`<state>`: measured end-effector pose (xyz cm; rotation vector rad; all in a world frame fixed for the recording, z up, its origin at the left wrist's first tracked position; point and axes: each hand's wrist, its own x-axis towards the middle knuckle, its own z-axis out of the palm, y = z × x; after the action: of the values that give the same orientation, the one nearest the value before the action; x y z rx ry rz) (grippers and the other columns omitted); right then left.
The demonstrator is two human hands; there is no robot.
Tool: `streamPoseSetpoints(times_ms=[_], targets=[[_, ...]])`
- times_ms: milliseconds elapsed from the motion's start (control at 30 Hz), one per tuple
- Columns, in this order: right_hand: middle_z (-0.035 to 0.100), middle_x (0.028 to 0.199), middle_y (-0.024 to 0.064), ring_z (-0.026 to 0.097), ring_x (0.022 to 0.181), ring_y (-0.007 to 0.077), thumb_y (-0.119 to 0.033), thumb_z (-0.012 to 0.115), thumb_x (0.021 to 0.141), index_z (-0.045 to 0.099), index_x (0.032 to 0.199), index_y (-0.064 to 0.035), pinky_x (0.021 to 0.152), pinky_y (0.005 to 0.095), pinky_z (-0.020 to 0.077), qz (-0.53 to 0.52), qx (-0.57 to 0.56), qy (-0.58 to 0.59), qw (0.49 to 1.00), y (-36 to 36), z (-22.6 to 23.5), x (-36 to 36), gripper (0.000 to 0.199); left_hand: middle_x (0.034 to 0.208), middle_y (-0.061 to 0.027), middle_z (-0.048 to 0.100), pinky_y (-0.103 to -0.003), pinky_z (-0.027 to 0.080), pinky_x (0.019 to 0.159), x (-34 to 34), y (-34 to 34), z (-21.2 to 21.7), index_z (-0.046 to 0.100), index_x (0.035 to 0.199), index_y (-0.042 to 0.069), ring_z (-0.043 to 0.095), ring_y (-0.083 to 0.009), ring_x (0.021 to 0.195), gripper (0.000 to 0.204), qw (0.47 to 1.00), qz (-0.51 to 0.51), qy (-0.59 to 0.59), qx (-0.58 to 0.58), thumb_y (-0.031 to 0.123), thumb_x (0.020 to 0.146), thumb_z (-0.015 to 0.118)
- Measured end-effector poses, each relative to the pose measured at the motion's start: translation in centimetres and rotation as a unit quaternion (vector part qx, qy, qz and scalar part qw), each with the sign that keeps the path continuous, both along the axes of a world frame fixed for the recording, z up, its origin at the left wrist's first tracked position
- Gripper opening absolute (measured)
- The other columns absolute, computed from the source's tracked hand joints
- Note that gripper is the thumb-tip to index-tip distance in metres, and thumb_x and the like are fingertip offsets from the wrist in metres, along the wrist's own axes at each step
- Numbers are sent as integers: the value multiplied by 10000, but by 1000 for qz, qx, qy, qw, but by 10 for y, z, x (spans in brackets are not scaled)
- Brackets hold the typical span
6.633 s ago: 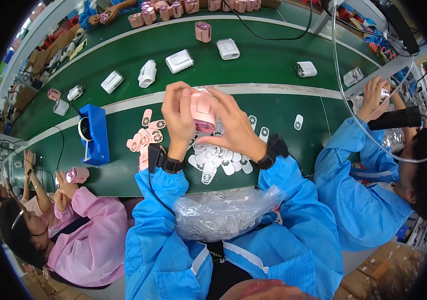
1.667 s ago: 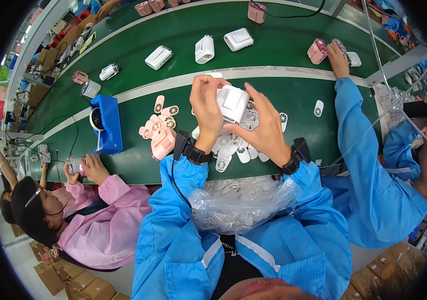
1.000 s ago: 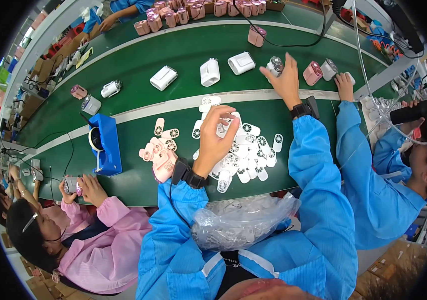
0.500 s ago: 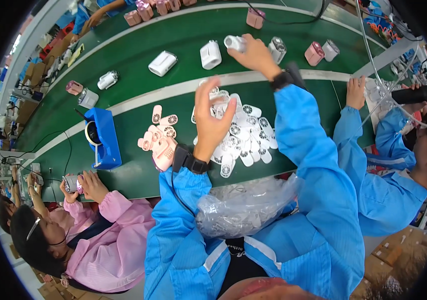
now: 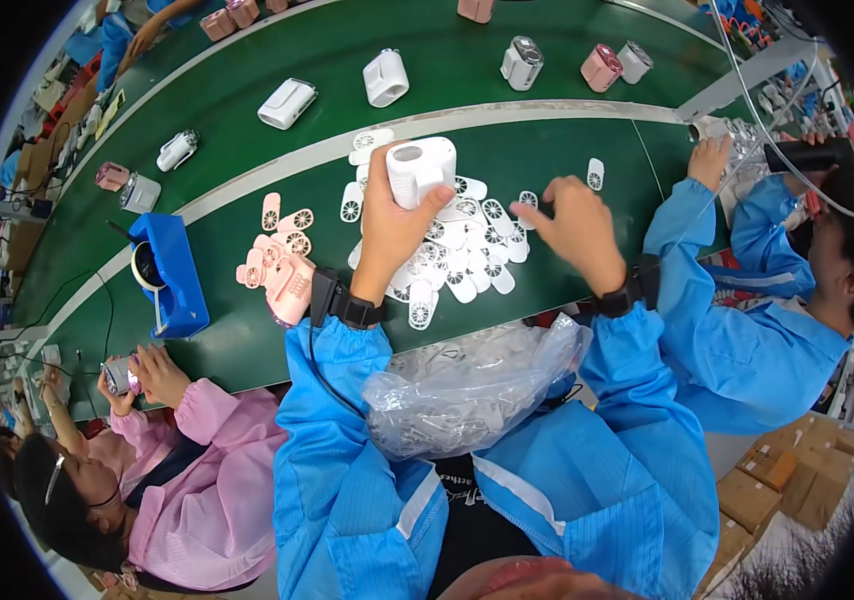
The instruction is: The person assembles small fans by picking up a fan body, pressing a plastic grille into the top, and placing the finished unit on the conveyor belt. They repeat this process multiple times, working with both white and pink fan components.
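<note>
Partly, the left hand [image 5: 393, 232] covers its white housing [image 5: 431, 167].

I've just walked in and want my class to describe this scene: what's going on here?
The person's left hand holds a white casing above a pile of loose white covers. The right hand is open beside the pile, with nothing visible in it. Left of the pile lie pink covers and a pink casing. A blue tape dispenser sits further left.
</note>
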<state>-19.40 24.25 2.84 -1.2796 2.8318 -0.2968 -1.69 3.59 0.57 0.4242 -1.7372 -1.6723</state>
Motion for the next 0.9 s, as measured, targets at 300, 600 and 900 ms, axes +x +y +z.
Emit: streamPoseSetpoints(times_ms=[300, 600, 900], targets=[[708, 867, 86, 691, 789, 183, -216, 829, 931, 703, 984, 31, 703, 322, 535, -33, -226, -213, 950, -8, -22, 3, 282, 1210, -110, 669, -336, 536, 955, -2, 5, 4, 559, 1358, 22, 660, -196, 1120, 591, 997, -16, -23, -68, 220, 899, 875], [721, 1006, 58, 678, 910, 102, -28, 739, 983, 737, 1128, 63, 744, 264, 545, 113, -433, -462, 766, -43, 34, 22, 172, 1260, -102, 675, -335, 525, 997, 1, 13, 14, 578, 1429, 23, 658, -194, 1150, 656, 989, -129, -13, -74, 194, 873, 883], [707, 1070, 89, 693, 912, 189, 32, 773, 897, 806, 1166, -21, 772, 299, 564, 204, -448, -216, 843, -45, 33, 45, 276, 1279, -105, 679, -335, 522, 1005, 3, 8, 12, 593, 1431, 27, 658, -189, 1158, 676, 992, -112, 8, -62, 240, 865, 894]])
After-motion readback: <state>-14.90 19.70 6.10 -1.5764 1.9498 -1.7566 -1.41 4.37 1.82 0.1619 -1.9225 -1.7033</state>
